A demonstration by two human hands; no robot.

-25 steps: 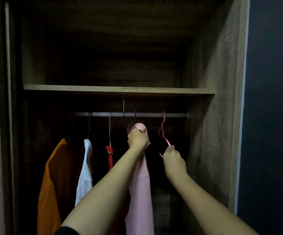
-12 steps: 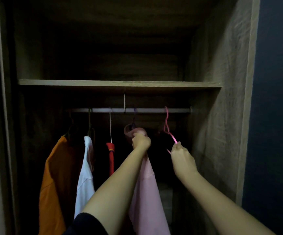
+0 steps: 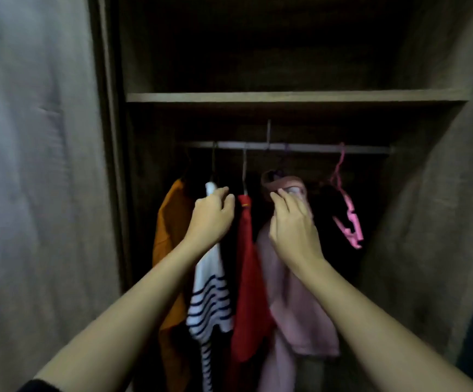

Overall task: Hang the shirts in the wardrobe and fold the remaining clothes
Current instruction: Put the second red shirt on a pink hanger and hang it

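Hanging on the metal rail [image 3: 314,147], a white navy-striped shirt [image 3: 210,301] is gripped by the left hand [image 3: 212,215]; a pale pink shirt [image 3: 294,306] is pinched at the collar by the right hand [image 3: 293,224].

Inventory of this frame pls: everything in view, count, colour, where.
wardrobe: 1, grey-brown wood, open
shelf: 1, wood, above the rail
rail: 1, grey metal, under the shelf
orange shirt: 1, orange, hangs leftmost
striped shirt: 1, white with dark stripes, right of orange shirt
red shirt: 1, red, middle
pink shirt: 1, pale pink, right of red shirt
empty hanger: 1, pink, rail's right end
left hand: 1, at striped shirt's collar, grip unclear
right hand: 1, pinches pink shirt's collar
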